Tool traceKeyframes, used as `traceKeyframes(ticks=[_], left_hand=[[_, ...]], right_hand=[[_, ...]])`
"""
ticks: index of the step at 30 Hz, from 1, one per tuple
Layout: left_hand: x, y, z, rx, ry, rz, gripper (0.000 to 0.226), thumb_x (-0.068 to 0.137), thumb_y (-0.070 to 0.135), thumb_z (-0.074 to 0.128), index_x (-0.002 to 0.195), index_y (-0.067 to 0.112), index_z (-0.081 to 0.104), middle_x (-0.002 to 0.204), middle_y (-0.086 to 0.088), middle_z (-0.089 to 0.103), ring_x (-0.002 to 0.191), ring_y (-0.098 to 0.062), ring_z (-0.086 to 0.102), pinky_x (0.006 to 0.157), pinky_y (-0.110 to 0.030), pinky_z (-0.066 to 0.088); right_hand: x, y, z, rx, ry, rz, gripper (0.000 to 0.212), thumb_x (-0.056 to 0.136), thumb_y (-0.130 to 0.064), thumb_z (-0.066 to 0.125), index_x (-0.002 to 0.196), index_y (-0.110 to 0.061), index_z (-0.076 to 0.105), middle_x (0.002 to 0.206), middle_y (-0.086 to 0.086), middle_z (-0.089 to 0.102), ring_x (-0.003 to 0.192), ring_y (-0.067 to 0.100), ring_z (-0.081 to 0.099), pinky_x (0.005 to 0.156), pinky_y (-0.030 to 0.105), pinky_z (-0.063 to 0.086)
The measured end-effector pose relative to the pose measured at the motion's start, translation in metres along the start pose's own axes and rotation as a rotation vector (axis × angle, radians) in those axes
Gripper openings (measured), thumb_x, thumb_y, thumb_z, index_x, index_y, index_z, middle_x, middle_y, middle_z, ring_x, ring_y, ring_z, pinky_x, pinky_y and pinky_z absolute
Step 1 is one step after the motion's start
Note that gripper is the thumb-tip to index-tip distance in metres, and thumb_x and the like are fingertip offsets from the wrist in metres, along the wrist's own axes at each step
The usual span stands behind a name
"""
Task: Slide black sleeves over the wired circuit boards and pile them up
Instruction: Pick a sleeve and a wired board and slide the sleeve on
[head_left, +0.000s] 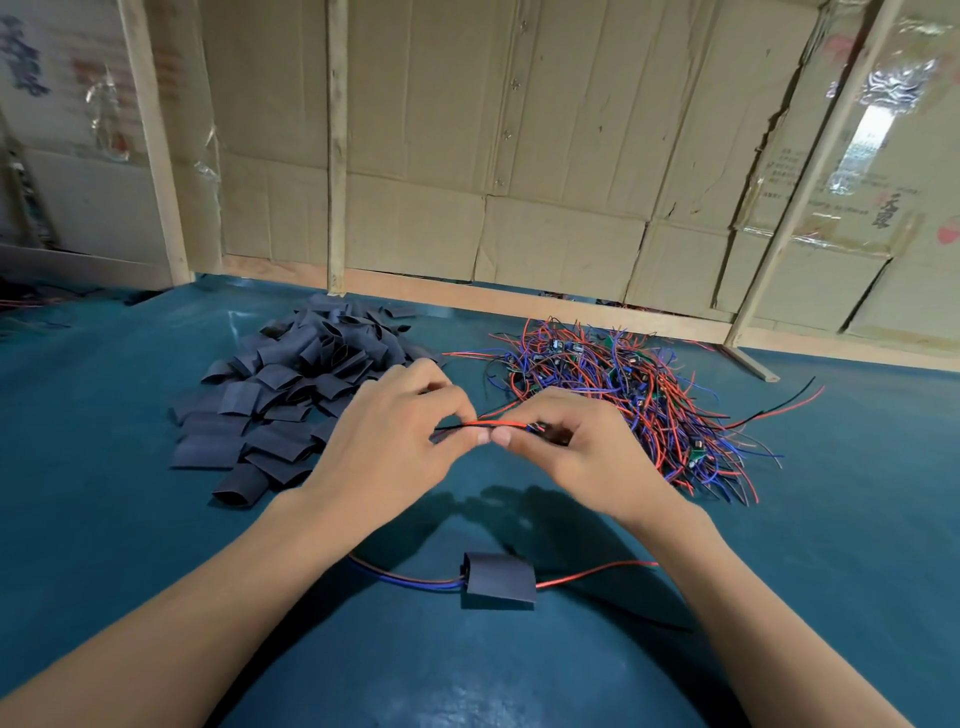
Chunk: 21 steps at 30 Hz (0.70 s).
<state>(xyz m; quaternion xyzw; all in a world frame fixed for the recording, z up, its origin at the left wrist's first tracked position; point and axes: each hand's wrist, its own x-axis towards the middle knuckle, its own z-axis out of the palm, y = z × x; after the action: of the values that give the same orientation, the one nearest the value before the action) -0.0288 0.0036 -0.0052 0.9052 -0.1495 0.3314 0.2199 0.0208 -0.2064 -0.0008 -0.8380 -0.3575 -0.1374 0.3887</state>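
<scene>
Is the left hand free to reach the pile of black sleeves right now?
Probably not yet: the left hand pinches the red and black wires with the right hand. The sleeve pile lies unobstructed beside it.

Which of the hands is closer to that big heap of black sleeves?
The left hand. It sits right at the near right edge of the heap of black sleeves, while the right hand is farther right, beside the pile of wired boards.

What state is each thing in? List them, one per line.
Left hand: pinching the red and black wires.
Right hand: pinching the wires, board end hidden.
Held wires: above the table, unsleeved.
Sleeved board: finished, lying flat.
Sleeve pile: loose, empty.
Wired board pile: tangled, unsleeved.
</scene>
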Motion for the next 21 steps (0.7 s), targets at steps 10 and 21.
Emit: traceKeyframes(ticks=[10, 21], left_hand=[[0.003, -0.019, -0.006, 0.06, -0.097, 0.089, 0.013, 0.092, 0.045, 0.064, 0.092, 0.037, 0.074, 0.07, 0.018, 0.056, 0.075, -0.012, 0.045, 0.075, -0.038, 0.044], [0.004, -0.023, -0.005, 0.155, -0.111, 0.094, 0.019, 0.094, 0.049, 0.058, 0.101, 0.043, 0.075, 0.089, 0.015, 0.063, 0.084, -0.014, 0.046, 0.079, -0.034, 0.038]], right_hand=[[-0.002, 0.004, -0.011, -0.068, -0.064, 0.005, 0.013, 0.096, -0.011, 0.067, 0.105, -0.012, 0.076, 0.089, -0.011, 0.068, 0.078, -0.003, 0.06, 0.074, 0.013, 0.039], [-0.001, 0.011, -0.015, -0.264, -0.065, 0.049, 0.019, 0.099, -0.031, 0.062, 0.08, -0.032, 0.063, 0.065, -0.01, 0.063, 0.061, 0.008, 0.052, 0.064, 0.035, 0.048]])
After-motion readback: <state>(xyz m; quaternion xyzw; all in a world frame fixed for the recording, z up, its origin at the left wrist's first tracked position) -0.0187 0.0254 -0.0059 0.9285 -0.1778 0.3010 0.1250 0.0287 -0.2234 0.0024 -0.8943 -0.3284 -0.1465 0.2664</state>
